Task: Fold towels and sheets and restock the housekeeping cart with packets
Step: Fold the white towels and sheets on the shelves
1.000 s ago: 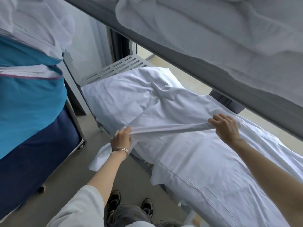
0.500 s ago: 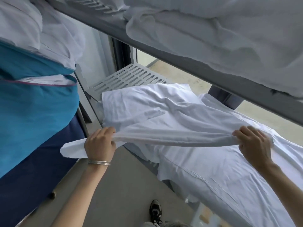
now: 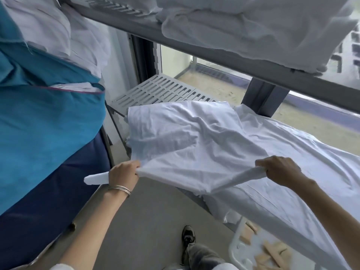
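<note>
A white sheet lies spread over the middle shelf of a grey cart. My left hand grips its near edge at the left, with a short end of cloth sticking out past the fist. My right hand grips the same edge farther right, bunched in the fingers. The edge sags a little between both hands. More of the white sheet drapes down over the shelf's front at the right.
The upper shelf carries crumpled white towels. At left hangs a teal and navy laundry bag stuffed with white linen. A white tray of tan packets sits low at right. My shoe stands on the grey floor.
Both hands have drawn the sheet's edge toward me and spread farther apart. The sheet now lies flatter over the shelf, and the view has tilted upward.
</note>
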